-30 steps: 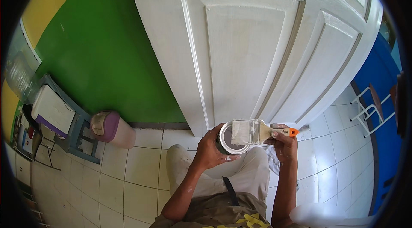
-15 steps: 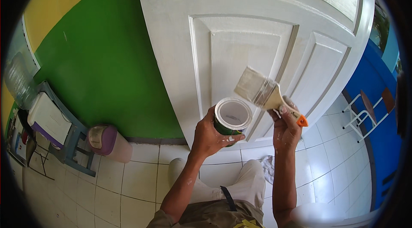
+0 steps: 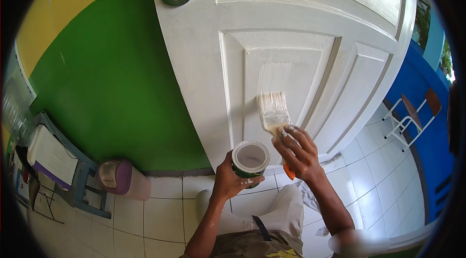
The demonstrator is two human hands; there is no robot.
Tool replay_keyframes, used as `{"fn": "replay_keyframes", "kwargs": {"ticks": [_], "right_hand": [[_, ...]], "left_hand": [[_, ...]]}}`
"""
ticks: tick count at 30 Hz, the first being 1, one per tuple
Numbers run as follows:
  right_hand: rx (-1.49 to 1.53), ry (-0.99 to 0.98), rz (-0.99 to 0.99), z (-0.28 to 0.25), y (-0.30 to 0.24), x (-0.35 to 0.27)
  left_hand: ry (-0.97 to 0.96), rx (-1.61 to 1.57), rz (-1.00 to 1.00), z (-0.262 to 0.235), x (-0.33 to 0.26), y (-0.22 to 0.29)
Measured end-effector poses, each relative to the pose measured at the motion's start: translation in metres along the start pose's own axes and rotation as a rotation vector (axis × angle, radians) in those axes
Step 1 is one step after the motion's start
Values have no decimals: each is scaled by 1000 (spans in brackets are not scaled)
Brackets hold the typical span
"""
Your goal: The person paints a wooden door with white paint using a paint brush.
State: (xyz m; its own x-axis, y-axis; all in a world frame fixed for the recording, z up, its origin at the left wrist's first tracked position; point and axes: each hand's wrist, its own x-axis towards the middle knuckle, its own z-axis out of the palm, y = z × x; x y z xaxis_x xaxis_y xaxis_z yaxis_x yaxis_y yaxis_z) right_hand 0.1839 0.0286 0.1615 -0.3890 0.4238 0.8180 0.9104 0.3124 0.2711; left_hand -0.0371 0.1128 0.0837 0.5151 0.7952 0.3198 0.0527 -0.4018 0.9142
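Observation:
My right hand is closed round the handle of a wide paintbrush, whose orange handle end sticks out below the fingers. Its white-coated bristles meet the lower panel of a white door. Just above the bristles, a streak of wet white paint shows on that panel. My left hand grips a small paint can from the side, holding it upright with its mouth facing up. The can has a green outside and a white-smeared rim; pale paint shows inside. White specks dot both hands.
A purple-lidded bin stands by the green wall, beside a grey-blue chair with papers on it. At the right, a small white-framed chair stands by a blue wall. A crumpled cloth lies on the tiles by my leg.
The brush has moved from above the can to the door panel, its bristles now pointing up. A fresh paint streak has appeared there. The can sits slightly lower and further left.

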Motion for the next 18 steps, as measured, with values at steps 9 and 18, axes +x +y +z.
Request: {"fn": "replay_keyframes", "kwargs": {"ticks": [9,18], "right_hand": [[-91,258,74,-23,5,56],[24,-164,-1,76,-39,-115]], "left_hand": [[-50,-6,-104,-5,-49,-33],[-10,-80,-100,-5,-82,-43]]}}
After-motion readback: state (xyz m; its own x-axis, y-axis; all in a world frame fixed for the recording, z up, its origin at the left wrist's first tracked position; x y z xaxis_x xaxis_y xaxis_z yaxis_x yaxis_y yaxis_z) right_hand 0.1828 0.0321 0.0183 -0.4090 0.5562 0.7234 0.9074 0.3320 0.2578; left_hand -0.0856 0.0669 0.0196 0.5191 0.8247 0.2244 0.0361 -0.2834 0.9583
